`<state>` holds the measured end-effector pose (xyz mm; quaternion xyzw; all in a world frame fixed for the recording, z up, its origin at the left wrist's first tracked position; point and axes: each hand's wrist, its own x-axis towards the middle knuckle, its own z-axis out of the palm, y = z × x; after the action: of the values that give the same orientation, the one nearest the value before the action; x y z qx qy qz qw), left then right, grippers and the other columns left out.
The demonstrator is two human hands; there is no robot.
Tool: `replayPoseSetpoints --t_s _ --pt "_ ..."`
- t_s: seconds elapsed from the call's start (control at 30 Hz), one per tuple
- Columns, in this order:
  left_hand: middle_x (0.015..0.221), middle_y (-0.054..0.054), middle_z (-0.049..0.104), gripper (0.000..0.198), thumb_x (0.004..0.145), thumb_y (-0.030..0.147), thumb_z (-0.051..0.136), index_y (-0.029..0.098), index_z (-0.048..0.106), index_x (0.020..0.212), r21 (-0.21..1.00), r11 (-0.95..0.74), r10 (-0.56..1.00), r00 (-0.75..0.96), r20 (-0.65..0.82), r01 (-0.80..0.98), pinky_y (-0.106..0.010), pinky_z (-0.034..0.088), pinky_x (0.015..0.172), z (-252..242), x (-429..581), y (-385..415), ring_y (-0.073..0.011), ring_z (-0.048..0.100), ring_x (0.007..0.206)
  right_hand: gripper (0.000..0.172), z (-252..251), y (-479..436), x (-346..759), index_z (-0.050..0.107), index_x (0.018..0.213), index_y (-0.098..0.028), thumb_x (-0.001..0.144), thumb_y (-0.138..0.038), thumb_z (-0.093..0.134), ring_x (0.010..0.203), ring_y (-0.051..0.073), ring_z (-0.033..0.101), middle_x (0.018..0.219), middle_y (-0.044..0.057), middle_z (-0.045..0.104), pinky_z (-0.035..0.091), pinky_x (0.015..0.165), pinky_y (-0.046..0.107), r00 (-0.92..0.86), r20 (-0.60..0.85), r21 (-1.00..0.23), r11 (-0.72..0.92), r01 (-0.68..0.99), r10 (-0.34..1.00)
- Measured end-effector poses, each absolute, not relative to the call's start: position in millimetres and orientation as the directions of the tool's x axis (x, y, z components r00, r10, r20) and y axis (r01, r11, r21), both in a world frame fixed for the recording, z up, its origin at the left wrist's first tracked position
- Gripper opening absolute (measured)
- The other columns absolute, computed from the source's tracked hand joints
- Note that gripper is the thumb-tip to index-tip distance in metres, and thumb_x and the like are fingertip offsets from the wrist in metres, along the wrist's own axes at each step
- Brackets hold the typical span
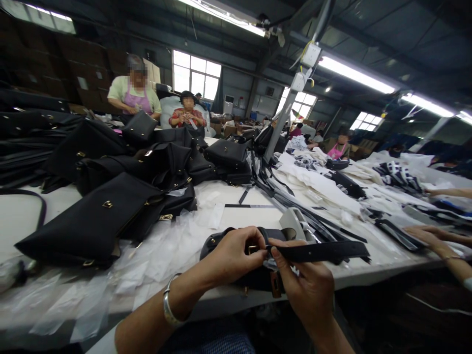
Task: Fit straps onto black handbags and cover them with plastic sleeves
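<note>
My left hand point(236, 250) is closed in a pinch beside a gold buckle point(252, 249), at the near end of a black strap point(328, 251). Fingertips of both hands almost meet there. With thumb and fingers, my right hand point(308, 280) grips that strap, whose free end points right and shows small holes. Under and behind my hands lies a black handbag point(216, 241) with gold fittings, partly hidden by them. A gold clasp point(275, 284) hangs below my fingers. What exactly my left fingertips press on is hard to make out.
Black handbags point(110, 211) are piled on the left of the white table point(250, 214). Clear plastic wrappers point(147, 265) lie in front of them. Behind my hands stands a white tape dispenser point(295, 221), near loose black straps point(313, 221). A co-worker's hands point(427, 236) work at right.
</note>
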<state>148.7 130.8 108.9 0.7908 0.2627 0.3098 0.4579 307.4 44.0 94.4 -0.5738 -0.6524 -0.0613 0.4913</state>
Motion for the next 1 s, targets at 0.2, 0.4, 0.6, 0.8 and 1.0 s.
replayPoseSetpoints --t_s 0.2,0.4,0.6,0.8,1.0 --pt "0.077 -0.001 0.068 0.005 0.08 0.02 0.062 0.016 0.064 0.08 0.832 -0.509 0.72 0.638 0.273 0.219 -0.025 0.036 0.059 102 155 135 -0.0155 0.058 0.069 0.029 94 51 309 0.078 0.109 -0.033 0.087 -0.019 0.066 0.085 0.025 0.075 0.094 0.003 0.079 0.055 0.078 0.033 -0.022 0.716 -0.344 0.38 0.858 0.698" --pt "0.075 0.002 0.062 0.015 0.079 0.021 0.065 0.018 0.062 0.093 0.869 -0.48 0.705 0.643 0.3 0.121 -0.023 0.038 0.06 96 152 138 -0.013 0.056 0.067 0.016 96 58 315 0.081 0.096 -0.03 0.087 -0.034 0.069 0.088 0.027 0.074 0.096 0.005 0.079 0.056 0.078 0.035 0.194 0.547 -0.625 0.243 0.742 0.814" --pt "0.08 0.002 0.064 0.016 0.08 0.023 0.069 0.018 0.059 0.091 0.924 -0.383 0.725 0.622 0.296 0.007 -0.021 0.043 0.063 92 149 138 -0.0127 0.059 0.072 0.029 87 64 316 0.08 0.101 -0.022 0.08 -0.043 0.077 0.079 0.026 0.073 0.088 0.007 0.079 0.059 0.072 0.035 0.351 0.22 -0.965 0.15 0.217 0.91" --pt "0.095 -0.001 0.07 0.029 0.076 0.034 0.081 0.02 0.067 0.096 0.812 -0.577 0.635 0.673 0.378 0.088 -0.026 0.047 0.075 100 132 131 -0.0169 0.061 0.083 0.032 89 65 312 0.079 0.094 -0.018 0.073 -0.042 0.082 0.072 0.026 0.074 0.082 0.007 0.078 0.061 0.065 0.036 0.347 0.008 -0.971 0.09 -0.222 0.938" --pt "0.113 -0.006 0.07 0.02 0.094 0.026 0.063 0.021 0.062 0.113 0.683 -0.72 0.57 0.664 0.484 0.121 -0.03 0.049 0.091 92 127 125 -0.0208 0.064 0.104 0.03 90 60 311 0.08 0.091 -0.019 0.072 -0.042 0.084 0.066 0.023 0.073 0.08 0.007 0.078 0.061 0.062 0.033 0.378 -0.016 -0.965 0.084 -0.248 0.926"
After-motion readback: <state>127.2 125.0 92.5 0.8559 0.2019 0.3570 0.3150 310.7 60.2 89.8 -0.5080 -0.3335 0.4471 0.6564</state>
